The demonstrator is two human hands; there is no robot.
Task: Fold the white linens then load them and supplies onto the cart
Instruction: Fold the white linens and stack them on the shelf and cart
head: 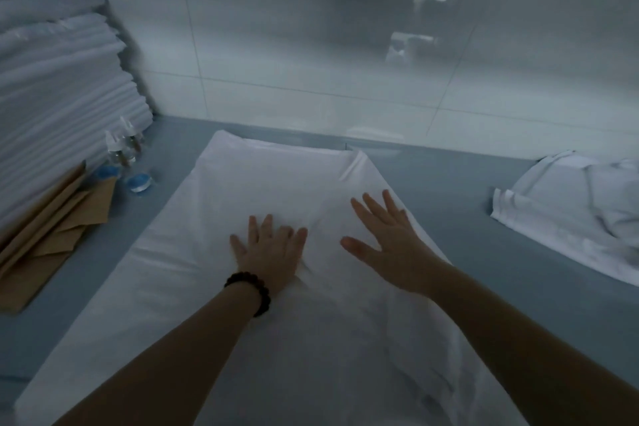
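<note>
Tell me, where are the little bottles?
In the head view, the bottles stand far left on the table, against the linen stack, just behind the brown bags.

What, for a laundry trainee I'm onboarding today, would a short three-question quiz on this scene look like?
1. True or false: the left hand presses, fingers spread, on the white sheet.
2. The beaded bracelet sits on: A the left wrist, B the right wrist.
3. Fill in: the brown paper bags lie to the sheet's ___.
Key: 1 true; 2 A; 3 left.
</note>
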